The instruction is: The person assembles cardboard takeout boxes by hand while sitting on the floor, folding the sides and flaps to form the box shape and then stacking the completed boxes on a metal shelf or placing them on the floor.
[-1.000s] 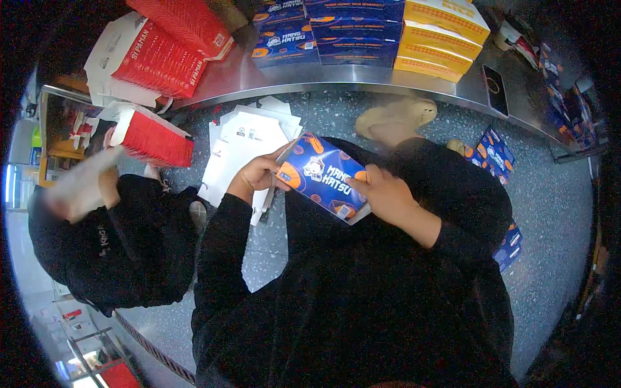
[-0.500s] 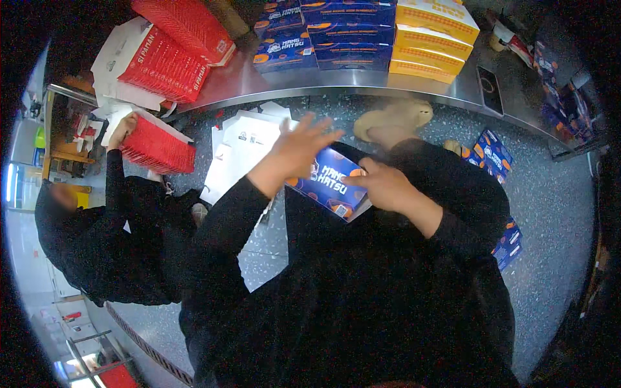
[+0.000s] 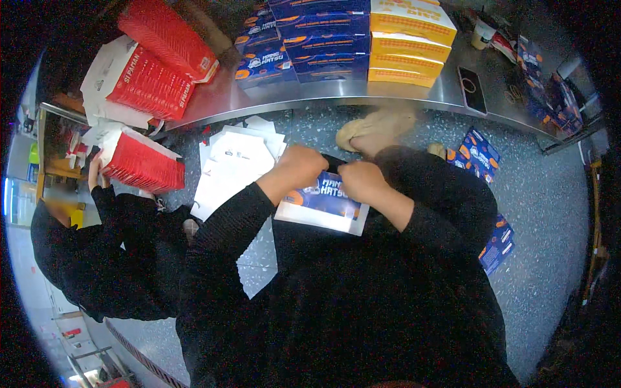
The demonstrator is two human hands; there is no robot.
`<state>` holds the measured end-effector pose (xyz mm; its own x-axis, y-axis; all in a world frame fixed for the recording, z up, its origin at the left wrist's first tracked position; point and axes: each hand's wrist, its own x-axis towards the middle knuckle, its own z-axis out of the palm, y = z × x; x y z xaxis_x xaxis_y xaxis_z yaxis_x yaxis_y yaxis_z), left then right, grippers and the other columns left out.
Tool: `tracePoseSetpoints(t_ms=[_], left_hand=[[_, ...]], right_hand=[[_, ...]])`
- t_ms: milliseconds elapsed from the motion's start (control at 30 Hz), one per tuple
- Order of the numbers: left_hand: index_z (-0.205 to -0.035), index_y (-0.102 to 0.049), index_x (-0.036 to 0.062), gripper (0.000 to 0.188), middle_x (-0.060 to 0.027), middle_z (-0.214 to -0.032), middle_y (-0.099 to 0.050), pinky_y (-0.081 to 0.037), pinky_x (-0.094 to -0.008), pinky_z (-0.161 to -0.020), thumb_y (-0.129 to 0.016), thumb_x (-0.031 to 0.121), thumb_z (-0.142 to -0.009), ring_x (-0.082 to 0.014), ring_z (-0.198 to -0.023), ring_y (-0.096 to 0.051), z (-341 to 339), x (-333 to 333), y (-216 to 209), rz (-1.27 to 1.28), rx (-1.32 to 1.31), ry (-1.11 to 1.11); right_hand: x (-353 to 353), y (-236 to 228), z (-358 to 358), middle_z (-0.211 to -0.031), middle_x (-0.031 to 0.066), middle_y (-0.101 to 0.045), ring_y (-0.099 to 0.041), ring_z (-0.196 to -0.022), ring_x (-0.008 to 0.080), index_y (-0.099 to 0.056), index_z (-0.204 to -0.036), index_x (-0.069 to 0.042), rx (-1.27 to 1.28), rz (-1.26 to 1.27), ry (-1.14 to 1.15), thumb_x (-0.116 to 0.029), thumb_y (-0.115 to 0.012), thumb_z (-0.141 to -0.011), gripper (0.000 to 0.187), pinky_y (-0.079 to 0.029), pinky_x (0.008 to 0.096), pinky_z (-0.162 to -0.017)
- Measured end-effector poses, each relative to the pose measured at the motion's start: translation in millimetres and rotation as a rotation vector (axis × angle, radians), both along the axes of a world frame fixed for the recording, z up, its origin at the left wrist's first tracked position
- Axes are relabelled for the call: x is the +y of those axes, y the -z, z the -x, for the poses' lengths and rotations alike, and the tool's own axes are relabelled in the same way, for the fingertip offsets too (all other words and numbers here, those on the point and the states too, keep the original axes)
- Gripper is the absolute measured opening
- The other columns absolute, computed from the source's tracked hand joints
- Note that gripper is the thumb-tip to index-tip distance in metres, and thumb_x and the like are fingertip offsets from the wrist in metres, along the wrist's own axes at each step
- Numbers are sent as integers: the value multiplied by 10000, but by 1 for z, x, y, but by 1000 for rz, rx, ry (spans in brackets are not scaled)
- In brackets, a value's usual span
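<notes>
On my lap rests a blue cardboard food box [image 3: 328, 202] with orange round prints and white lettering, its white inner side showing along the near edge. My left hand [image 3: 301, 169] grips the far left edge of this box with curled fingers. Close beside it, my right hand [image 3: 366, 183] pinches the far right edge. Both sets of fingertips are partly hidden behind the knuckles. Left of my hands lie flat white cardboard blanks [image 3: 236, 161], stacked loosely low by the floor.
A steel counter [image 3: 259, 98] runs across the far side, holding blue boxes [image 3: 326, 48], yellow boxes [image 3: 407, 55], red cartons [image 3: 152, 81], a phone [image 3: 472, 89] and a cup [image 3: 482, 33]. More blue boxes [image 3: 475, 155] lie at right. A co-worker [image 3: 107, 249] at left handles a red carton [image 3: 145, 161].
My left hand, spread above the box before, has closed on its far edge. My right hand has shifted to that edge too. The box has tilted, exposing a white strip on the near side.
</notes>
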<state>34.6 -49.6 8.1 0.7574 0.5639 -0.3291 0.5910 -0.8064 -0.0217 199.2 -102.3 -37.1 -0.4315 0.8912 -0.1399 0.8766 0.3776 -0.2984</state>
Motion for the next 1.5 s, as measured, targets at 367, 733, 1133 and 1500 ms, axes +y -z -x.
tracePoseSetpoints(t_ms=[367, 733, 1133, 1500], left_hand=[[-776, -651, 104, 165, -124, -780, -633, -495, -403, -609, -500, 126, -715, -291, -723, -622, -61, -9, -40, -122, 1, -76], [-953, -600, 50, 272, -176, -891, -604, -471, -408, -724, -518, 227, -764, -324, -845, -588, -182, -20, -88, 23, 21, 98], [-1208, -429, 3, 535, -148, -1172, -479, -374, -323, -892, -631, 154, -737, -242, -1075, -471, -101, 23, -18, 278, -780, -261], [-989, -601, 93, 332, -86, -925, -601, -442, -352, -701, -658, 256, -705, -254, -793, -567, -102, -34, 66, 109, -470, -461]], right_hand=[[-13, -43, -59, -791, 133, -624, -622, -705, 286, -613, -815, -65, 38, -72, 66, -120, -470, -727, 177, -505, 408, -596], [-62, -97, -178, -740, 126, -619, -613, -660, 303, -579, -847, -83, -75, -127, 235, -188, -467, -758, 177, -482, 409, -547], [-313, 27, -516, -908, 202, -596, -578, -836, 365, -576, -926, -39, -513, -97, 1724, -257, -445, -814, 278, -461, 462, -690], [-298, 78, -499, -1085, 183, -543, -531, -959, 350, -506, -1130, -46, -425, -366, 1795, -399, -645, -703, 571, -435, 411, -804]])
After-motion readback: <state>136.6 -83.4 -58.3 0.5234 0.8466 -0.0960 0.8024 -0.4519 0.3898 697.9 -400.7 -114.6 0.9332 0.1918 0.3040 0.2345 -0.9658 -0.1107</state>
